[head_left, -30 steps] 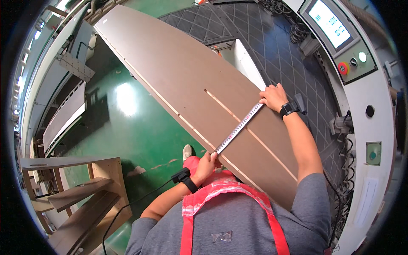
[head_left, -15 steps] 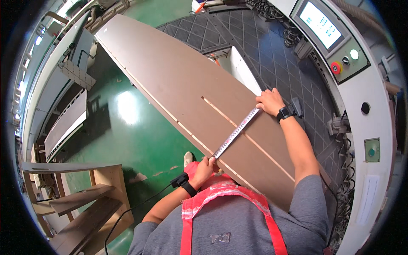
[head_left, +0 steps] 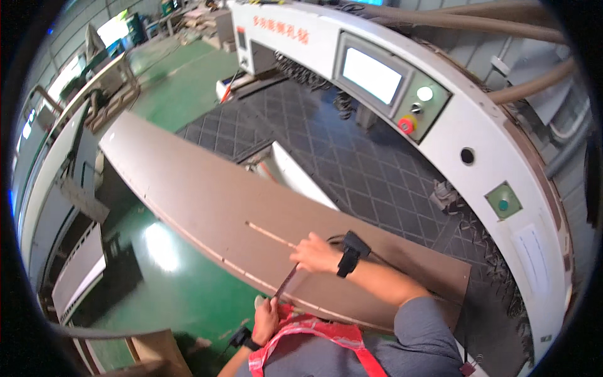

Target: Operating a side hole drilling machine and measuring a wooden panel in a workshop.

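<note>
right hand (head_left: 316, 254) over panel (head_left: 201, 188) — left hand (head_left: 266, 319) lower, tape (head_left: 286, 282) slanting between

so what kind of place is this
Probably a woodworking or furniture-panel workshop. A long brown panel with a narrow slot in it lies beside a big white machine, which carries a lit screen and a red button. The floor is green.

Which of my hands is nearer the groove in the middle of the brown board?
Right: the right hand is over the brown board, hiding part of the groove from view; the left hand is farther off, by the board's near edge.
</note>
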